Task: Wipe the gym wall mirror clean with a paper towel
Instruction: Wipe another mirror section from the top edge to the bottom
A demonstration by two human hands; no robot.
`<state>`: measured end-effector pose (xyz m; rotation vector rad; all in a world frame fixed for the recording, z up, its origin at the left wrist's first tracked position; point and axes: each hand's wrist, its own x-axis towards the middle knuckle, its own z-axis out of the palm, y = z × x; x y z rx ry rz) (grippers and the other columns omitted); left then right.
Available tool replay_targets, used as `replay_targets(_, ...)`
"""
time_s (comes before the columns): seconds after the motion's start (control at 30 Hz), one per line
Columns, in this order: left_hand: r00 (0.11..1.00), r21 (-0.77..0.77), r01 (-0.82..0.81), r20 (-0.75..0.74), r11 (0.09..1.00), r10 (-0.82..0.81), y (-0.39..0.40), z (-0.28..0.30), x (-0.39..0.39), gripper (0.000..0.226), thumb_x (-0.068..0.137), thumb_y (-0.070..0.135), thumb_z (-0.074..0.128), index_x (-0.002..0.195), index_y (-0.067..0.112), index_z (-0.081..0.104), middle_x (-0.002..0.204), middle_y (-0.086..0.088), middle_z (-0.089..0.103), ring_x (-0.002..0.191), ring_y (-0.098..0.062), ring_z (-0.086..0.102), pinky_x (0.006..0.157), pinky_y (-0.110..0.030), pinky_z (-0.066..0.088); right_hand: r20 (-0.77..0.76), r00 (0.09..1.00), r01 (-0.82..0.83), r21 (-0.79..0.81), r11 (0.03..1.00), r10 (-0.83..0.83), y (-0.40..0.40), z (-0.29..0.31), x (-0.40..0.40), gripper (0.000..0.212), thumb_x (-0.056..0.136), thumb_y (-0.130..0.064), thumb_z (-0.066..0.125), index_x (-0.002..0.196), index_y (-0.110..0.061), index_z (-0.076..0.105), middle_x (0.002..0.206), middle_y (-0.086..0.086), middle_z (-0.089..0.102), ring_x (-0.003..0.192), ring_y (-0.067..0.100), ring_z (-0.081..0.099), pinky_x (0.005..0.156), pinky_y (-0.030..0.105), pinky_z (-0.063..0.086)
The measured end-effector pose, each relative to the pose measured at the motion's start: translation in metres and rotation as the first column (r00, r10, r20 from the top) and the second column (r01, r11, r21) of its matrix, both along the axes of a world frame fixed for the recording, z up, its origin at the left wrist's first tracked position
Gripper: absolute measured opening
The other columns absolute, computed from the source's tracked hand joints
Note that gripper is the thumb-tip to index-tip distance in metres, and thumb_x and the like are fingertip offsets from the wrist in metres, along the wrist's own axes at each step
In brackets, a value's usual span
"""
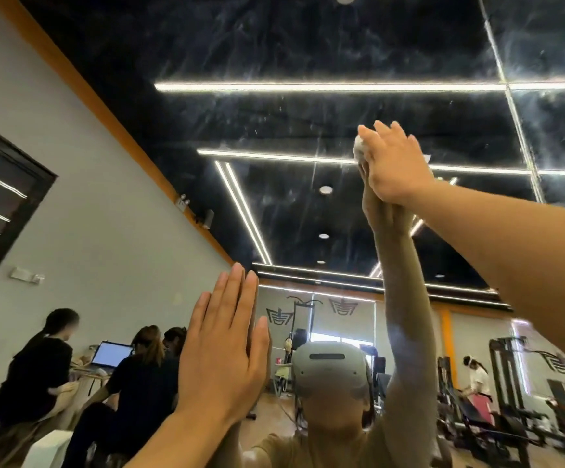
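Mirror [308, 123] glass fills nearly the whole view, covered in pale smears and streaks that stand out against the reflected black ceiling and its bright light strips [328, 86]. A thin seam [510, 106] between panels runs down the right side.

High on the glass, the right hand [396, 163] presses a wadded white paper towel [358, 147] against the surface. Its fingers [380, 130] lie straight and close together over the wad, which peeks out at the hand's left edge; only a small part of the towel shows. The hand's reflection meets it from below, so hand and mirror are in contact there.

Lower and to the left, the left hand [223, 352] rests flat on the glass, fingers extended and together, thumb alongside, holding nothing. Its mirrored twin touches it along the right edge.

In the reflection, the person wears a grey headset [328, 366] and a tan shirt. Behind, on the left, several people in dark clothes sit near an open laptop [112, 354] on a table [88, 370]. On the right stand weight machines [503, 383], with another person in a white top among them. A grey wall [81, 197] with an orange band along its top runs away to the left, with a dark-framed door [0, 197] at the far edge.
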<state>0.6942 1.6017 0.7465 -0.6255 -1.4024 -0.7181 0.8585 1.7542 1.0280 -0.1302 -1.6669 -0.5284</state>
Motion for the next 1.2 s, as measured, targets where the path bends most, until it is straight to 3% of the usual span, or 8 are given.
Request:
replay_targets(0.17, 1.000, -0.004, -0.002, 0.009, 1.000, 0.002, 0.001, 0.001, 0.002, 0.061, 0.105, 0.041, 0.026, 0.159, 0.015, 0.017, 0.167, -0.002, 0.013, 0.154, -0.013, 0.007, 0.122, -0.029, 0.004, -0.020, 0.997, -0.068, 0.121, 0.990, 0.071, -0.014, -0.026, -0.022, 0.070, 0.093, -0.002, 0.054, 0.156, -0.017, 0.027, 0.161, 0.009, 0.028, 0.148, 0.031, 0.021, 0.121, 0.045, 0.013)
replay_targets(0.27, 1.000, -0.025, -0.002, 0.025, 1.000, 0.002, 0.000, 0.001, 0.003, 0.061, 0.105, 0.041, 0.025, 0.159, 0.015, 0.017, 0.167, -0.002, 0.013, 0.154, -0.013, 0.006, 0.122, -0.030, 0.003, 0.103, 0.985, -0.158, 0.249, 0.956, 0.136, -0.026, -0.064, -0.027, 0.061, 0.098, -0.001, 0.048, 0.155, -0.018, 0.033, 0.160, 0.008, 0.033, 0.149, 0.029, 0.023, 0.122, 0.042, 0.009)
replay_targets(0.43, 0.999, -0.071, -0.016, 0.051, 0.997, 0.020, -0.008, 0.002, 0.004, 0.060, 0.106, 0.047, 0.020, 0.159, 0.018, 0.014, 0.167, -0.001, 0.011, 0.153, -0.009, 0.000, 0.122, -0.027, -0.002, 0.387, 0.912, -0.284, 0.355, 0.891, 0.137, -0.027, -0.154, -0.029, 0.059, 0.103, -0.008, 0.047, 0.155, -0.030, 0.030, 0.163, -0.002, 0.027, 0.152, 0.017, 0.012, 0.120, 0.029, -0.009)
replay_targets(0.67, 0.990, -0.192, -0.135, 0.005, 0.972, 0.138, -0.040, -0.017, -0.007, 0.068, 0.106, 0.052, 0.016, 0.161, 0.013, 0.010, 0.169, -0.005, 0.007, 0.155, -0.017, 0.005, 0.122, -0.037, 0.006, 0.510, 0.858, -0.276, 0.550, 0.788, -0.056, -0.007, -0.228, -0.020, 0.066, 0.088, -0.016, 0.041, 0.151, -0.032, 0.034, 0.158, -0.002, 0.037, 0.149, 0.020, 0.025, 0.118, 0.046, 0.010)
replay_targets(0.8, 0.986, -0.200, -0.157, 0.031, 0.967, 0.167, -0.053, -0.019, -0.013, 0.072, 0.104, 0.058, 0.016, 0.161, 0.014, 0.012, 0.169, -0.006, 0.006, 0.155, -0.018, 0.004, 0.123, -0.037, 0.002, 0.489, 0.861, -0.246, 0.639, 0.728, -0.138, -0.007, -0.219, -0.014, 0.071, 0.086, -0.021, 0.063, 0.151, -0.032, 0.037, 0.159, -0.001, 0.036, 0.148, 0.022, 0.028, 0.119, 0.046, 0.017)
replay_targets(0.93, 0.988, -0.228, -0.141, 0.032, 0.964, 0.152, -0.056, -0.020, -0.020, 0.073, 0.103, 0.061, 0.015, 0.161, 0.018, 0.011, 0.169, -0.005, 0.004, 0.155, -0.020, 0.005, 0.122, -0.040, 0.007, 0.400, 0.913, -0.180, 0.573, 0.799, -0.081, -0.016, -0.185, -0.022, 0.081, 0.083, -0.020, 0.080, 0.151, -0.032, 0.037, 0.160, 0.005, 0.034, 0.148, 0.028, 0.027, 0.119, 0.048, 0.016)
replay_targets(1.07, 0.991, -0.237, -0.123, 0.015, 0.964, 0.131, -0.056, -0.018, -0.021, 0.071, 0.103, 0.059, 0.017, 0.161, 0.019, 0.010, 0.169, -0.005, 0.004, 0.155, -0.021, 0.006, 0.120, -0.042, 0.010, 0.307, 0.952, -0.133, 0.406, 0.904, 0.003, -0.026, -0.117, -0.029, 0.077, 0.093, -0.011, 0.069, 0.154, -0.037, 0.029, 0.165, 0.004, 0.019, 0.153, 0.027, 0.011, 0.123, 0.046, 0.005)
replay_targets(1.2, 0.988, -0.238, -0.146, 0.010, 0.960, 0.152, -0.058, -0.021, -0.023, 0.072, 0.103, 0.059, 0.018, 0.161, 0.018, 0.011, 0.169, -0.005, 0.005, 0.155, -0.022, 0.009, 0.120, -0.043, 0.012, 0.070, 0.997, -0.044, 0.182, 0.982, 0.032, -0.035, -0.037, -0.040, 0.069, 0.097, -0.002, 0.051, 0.156, -0.031, 0.029, 0.165, 0.009, 0.019, 0.152, 0.031, 0.011, 0.123, 0.044, 0.006)
